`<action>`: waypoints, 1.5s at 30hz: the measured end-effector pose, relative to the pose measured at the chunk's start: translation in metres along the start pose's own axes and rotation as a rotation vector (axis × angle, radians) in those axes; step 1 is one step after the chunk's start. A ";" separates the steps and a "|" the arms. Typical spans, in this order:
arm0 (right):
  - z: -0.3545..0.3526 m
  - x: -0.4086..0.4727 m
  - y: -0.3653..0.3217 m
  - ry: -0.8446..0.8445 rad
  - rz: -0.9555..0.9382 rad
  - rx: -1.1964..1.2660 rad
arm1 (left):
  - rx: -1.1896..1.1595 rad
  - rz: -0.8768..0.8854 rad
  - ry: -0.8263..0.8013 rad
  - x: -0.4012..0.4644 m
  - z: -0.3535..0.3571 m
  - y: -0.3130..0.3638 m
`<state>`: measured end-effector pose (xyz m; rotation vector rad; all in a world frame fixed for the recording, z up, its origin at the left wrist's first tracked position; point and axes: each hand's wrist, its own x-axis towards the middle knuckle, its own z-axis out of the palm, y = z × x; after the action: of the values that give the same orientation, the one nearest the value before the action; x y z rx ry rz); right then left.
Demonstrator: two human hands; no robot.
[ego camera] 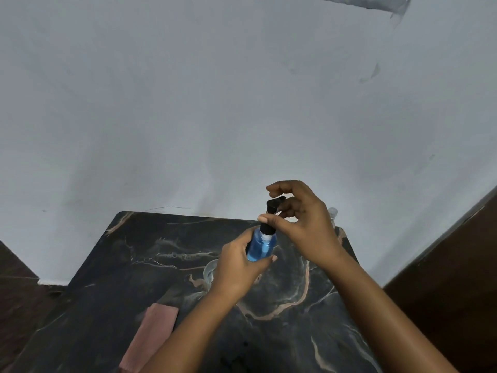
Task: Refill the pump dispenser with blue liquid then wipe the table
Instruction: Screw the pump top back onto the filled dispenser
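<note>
So the left hand (236, 267) grips the pump dispenser (262, 244) round its clear body, holding it up above the dark marbled table (282, 332), tilted a bit. It's got blue liquid (259, 249) inside. The right hand (301, 224) is curled over the black pump head (273, 211), thumb and fingers pinching around the collar. A pink cloth (150, 337) lies near the table's front-left edge. There's a clear glass thing (211, 271) partly hidden behind the left hand, and another clear bottle top (333, 212) peeking out behind the right hand.
</note>
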<state>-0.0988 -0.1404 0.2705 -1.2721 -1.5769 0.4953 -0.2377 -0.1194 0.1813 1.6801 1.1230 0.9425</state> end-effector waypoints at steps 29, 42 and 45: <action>0.036 -0.013 0.020 0.145 0.196 0.467 | -0.013 0.033 0.089 0.013 -0.008 0.022; 0.033 -0.018 0.015 0.139 0.197 0.537 | 0.012 0.068 0.084 0.011 -0.005 0.030; 0.035 -0.017 0.016 0.192 0.226 0.525 | 0.038 0.055 0.086 0.011 -0.003 0.032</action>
<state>-0.1232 -0.1411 0.2358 -1.0532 -1.0521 0.8405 -0.2284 -0.1148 0.2135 1.7224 1.1630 1.0424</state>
